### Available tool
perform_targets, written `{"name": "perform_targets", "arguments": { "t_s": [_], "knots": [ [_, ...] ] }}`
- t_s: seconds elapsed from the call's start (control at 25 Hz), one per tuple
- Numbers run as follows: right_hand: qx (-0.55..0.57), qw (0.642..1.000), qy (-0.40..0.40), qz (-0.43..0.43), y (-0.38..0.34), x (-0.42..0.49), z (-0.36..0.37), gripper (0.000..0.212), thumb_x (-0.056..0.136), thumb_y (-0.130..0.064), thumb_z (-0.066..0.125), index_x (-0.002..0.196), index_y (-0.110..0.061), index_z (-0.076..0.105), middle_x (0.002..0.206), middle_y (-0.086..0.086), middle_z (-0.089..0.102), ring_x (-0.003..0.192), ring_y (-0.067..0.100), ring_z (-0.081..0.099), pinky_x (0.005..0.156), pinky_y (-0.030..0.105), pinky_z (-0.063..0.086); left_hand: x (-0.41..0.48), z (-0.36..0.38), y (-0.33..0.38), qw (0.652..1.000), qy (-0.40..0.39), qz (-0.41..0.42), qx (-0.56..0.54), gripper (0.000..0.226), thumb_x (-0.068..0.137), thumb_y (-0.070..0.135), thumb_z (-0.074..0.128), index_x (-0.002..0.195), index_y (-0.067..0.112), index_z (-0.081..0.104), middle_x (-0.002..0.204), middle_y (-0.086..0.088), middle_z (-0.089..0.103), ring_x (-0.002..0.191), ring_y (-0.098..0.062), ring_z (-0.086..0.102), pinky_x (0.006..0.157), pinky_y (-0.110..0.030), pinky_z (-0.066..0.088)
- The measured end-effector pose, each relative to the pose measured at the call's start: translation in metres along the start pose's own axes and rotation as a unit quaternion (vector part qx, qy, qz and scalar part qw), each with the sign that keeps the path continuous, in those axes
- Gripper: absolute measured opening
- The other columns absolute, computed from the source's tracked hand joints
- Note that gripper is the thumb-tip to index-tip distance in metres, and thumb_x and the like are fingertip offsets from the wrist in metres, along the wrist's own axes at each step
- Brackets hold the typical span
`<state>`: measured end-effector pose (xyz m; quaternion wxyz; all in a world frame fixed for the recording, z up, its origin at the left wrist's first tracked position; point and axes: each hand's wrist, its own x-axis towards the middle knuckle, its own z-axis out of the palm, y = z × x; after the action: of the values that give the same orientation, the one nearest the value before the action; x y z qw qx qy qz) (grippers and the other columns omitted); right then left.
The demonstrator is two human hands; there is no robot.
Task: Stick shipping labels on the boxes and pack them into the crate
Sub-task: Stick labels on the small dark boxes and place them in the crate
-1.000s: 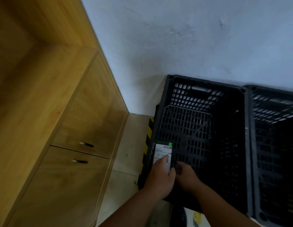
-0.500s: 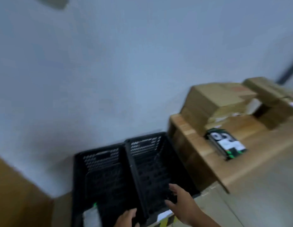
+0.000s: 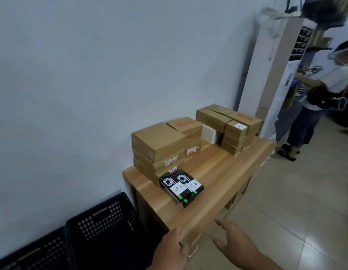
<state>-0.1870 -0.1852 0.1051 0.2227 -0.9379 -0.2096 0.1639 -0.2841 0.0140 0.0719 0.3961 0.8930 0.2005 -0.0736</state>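
Observation:
Two black boxes with white labels lie side by side on the wooden table, near its front left. Stacks of brown cardboard boxes stand behind them against the wall, with more brown boxes further back. Two black plastic crates sit on the floor left of the table. My left hand hovers empty at the table's near corner, fingers relaxed. My right hand is spread open in front of the table, holding nothing.
A white box sits between the cardboard stacks. Another person stands at the far right by a tall white unit. Tiled floor stretches to the right of the table. The table has drawers with a handle.
Both hands left the labelled box inside the left crate and came up empty. My view swung right from the crates to the table with its boxes.

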Motion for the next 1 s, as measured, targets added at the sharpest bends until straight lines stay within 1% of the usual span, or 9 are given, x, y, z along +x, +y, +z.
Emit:
{"name": "perform_targets", "arguments": {
  "t_s": [0.16,0.28,0.4,0.48,0.56,0.64,0.8,0.92,1.0],
  "knots": [
    [0.009,1.0,-0.013,-0.018,0.034,0.074,-0.024,0.068,0.091,-0.044,0.066,0.151,-0.03,0.036,0.151,-0.007,0.045,0.137,0.008,0.045,0.11,0.022,0.037,0.07,0.013,0.028,0.998,0.055,0.01,0.038,0.058,0.099,0.041,0.048,0.153,0.028,0.034,0.15,0.012,0.042,0.14,-0.009,0.04,0.113,-0.029,0.036],
    [0.014,0.999,-0.017,-0.046,0.044,0.14,-0.025,0.067,0.092,-0.045,0.065,0.15,-0.027,0.039,0.148,-0.011,0.048,0.135,0.005,0.046,0.11,0.021,0.037,0.135,0.007,0.027,0.994,0.107,-0.02,0.014,0.051,0.097,0.033,0.05,0.147,0.027,0.042,0.146,0.008,0.048,0.135,-0.011,0.045,0.11,-0.03,0.039],
    [0.015,0.997,-0.038,-0.062,0.048,0.199,-0.025,0.063,0.091,-0.042,0.067,0.147,-0.025,0.043,0.142,-0.011,0.053,0.13,0.006,0.05,0.106,0.018,0.038,0.187,0.0,0.023,0.988,0.139,-0.065,-0.004,0.042,0.095,0.03,0.052,0.138,0.028,0.051,0.135,0.008,0.058,0.124,-0.012,0.055,0.1,-0.033,0.048],
    [0.018,0.995,-0.061,-0.083,0.045,0.236,-0.021,0.058,0.089,-0.038,0.069,0.142,-0.026,0.049,0.136,-0.011,0.057,0.127,0.007,0.053,0.102,0.017,0.04,0.209,-0.002,0.02,0.983,0.158,-0.091,0.0,0.042,0.093,0.033,0.054,0.135,0.031,0.052,0.132,0.011,0.057,0.121,-0.011,0.056,0.096,-0.03,0.048],
    [0.028,0.99,-0.084,-0.109,0.037,0.267,-0.015,0.054,0.088,-0.035,0.071,0.138,-0.024,0.054,0.132,-0.01,0.061,0.123,0.009,0.056,0.1,0.02,0.044,0.225,-0.003,0.019,0.977,0.175,-0.112,0.038,0.043,0.093,0.041,0.053,0.135,0.033,0.048,0.131,0.011,0.053,0.12,-0.01,0.055,0.092,-0.027,0.046],
    [0.024,0.985,-0.104,-0.134,0.029,0.298,-0.009,0.055,0.088,-0.035,0.071,0.138,-0.023,0.054,0.131,-0.008,0.062,0.12,0.009,0.057,0.099,0.022,0.046,0.236,-0.004,0.021,0.971,0.183,-0.131,0.084,0.045,0.092,0.046,0.051,0.135,0.032,0.045,0.129,0.012,0.051,0.116,-0.01,0.055,0.089,-0.026,0.045],
    [0.01,0.97,-0.143,-0.194,0.023,0.349,0.005,0.053,0.09,-0.037,0.07,0.138,-0.022,0.053,0.132,-0.005,0.06,0.119,0.009,0.054,0.092,0.017,0.042,0.253,0.001,0.028,0.959,0.186,-0.176,0.122,0.049,0.09,0.048,0.048,0.136,0.031,0.042,0.129,0.01,0.05,0.117,-0.012,0.052,0.091,-0.029,0.045],
    [0.006,0.961,-0.174,-0.216,0.025,0.376,0.017,0.058,0.091,-0.039,0.069,0.142,-0.018,0.05,0.138,-0.002,0.056,0.124,0.012,0.051,0.101,0.023,0.044,0.267,0.008,0.03,0.949,0.205,-0.215,0.105,0.053,0.09,0.046,0.048,0.14,0.03,0.041,0.132,0.009,0.05,0.12,-0.013,0.05,0.093,-0.03,0.044],
    [0.004,0.956,-0.195,-0.219,0.026,0.388,0.025,0.06,0.091,-0.039,0.069,0.144,-0.015,0.05,0.14,-0.001,0.055,0.127,0.013,0.051,0.104,0.025,0.043,0.276,0.013,0.029,0.946,0.211,-0.233,0.08,0.054,0.092,0.045,0.051,0.142,0.027,0.042,0.135,0.007,0.05,0.122,-0.014,0.05,0.096,-0.031,0.046]
  ]
}}
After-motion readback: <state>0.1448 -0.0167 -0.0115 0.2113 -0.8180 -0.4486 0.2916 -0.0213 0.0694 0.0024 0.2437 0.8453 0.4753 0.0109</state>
